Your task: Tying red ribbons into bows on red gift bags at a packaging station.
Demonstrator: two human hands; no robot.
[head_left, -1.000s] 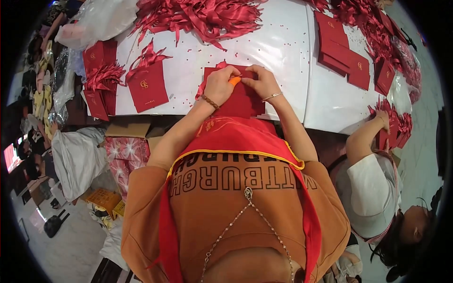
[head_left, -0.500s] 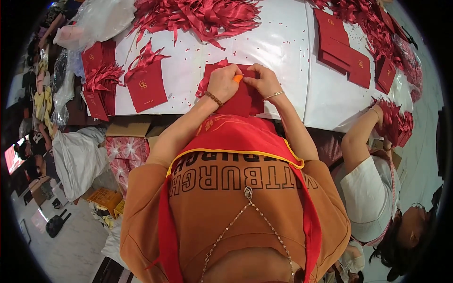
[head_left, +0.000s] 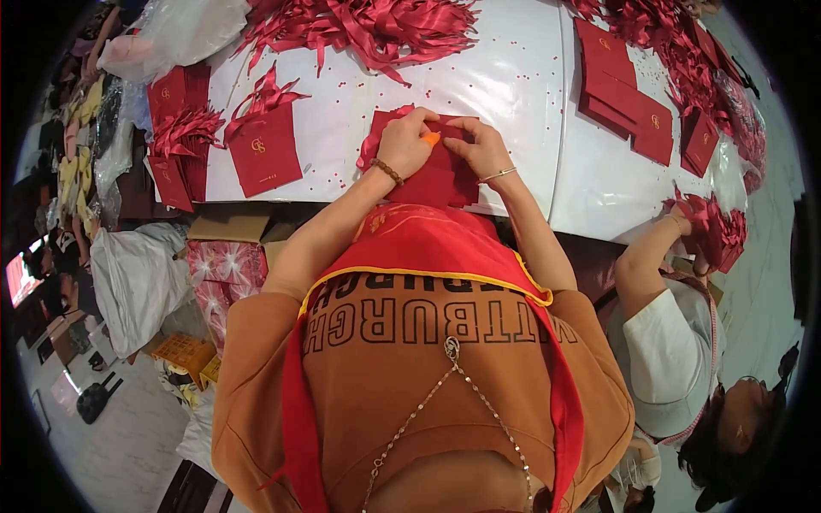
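Several flat red paper bags (head_left: 440,184) lie stacked against the table's near edge, in front of my body. My left hand (head_left: 404,145) is closed over the left side of the top bag, with a small orange object (head_left: 431,138) showing at its fingertips; its kind is unclear. Opposite it, my right hand (head_left: 485,151) has thumb and fingers pinched at the bag's upper part. A short gap separates the two hands. Red ribbon (head_left: 368,154) trails from the stack's left side. Whatever lies beneath my fingers is hidden.
Loose red ribbons (head_left: 376,30) heap at the far middle of the white table (head_left: 513,94). Ribboned red bags (head_left: 265,154) lie at left, others (head_left: 611,90) at right. A co-worker's hand (head_left: 680,218) holds ribboned bags at the right edge. Small red dots are scattered over the tabletop.
Both hands stay over the same bag stack with only slight shifts of the fingers. The whole view has turned a little.
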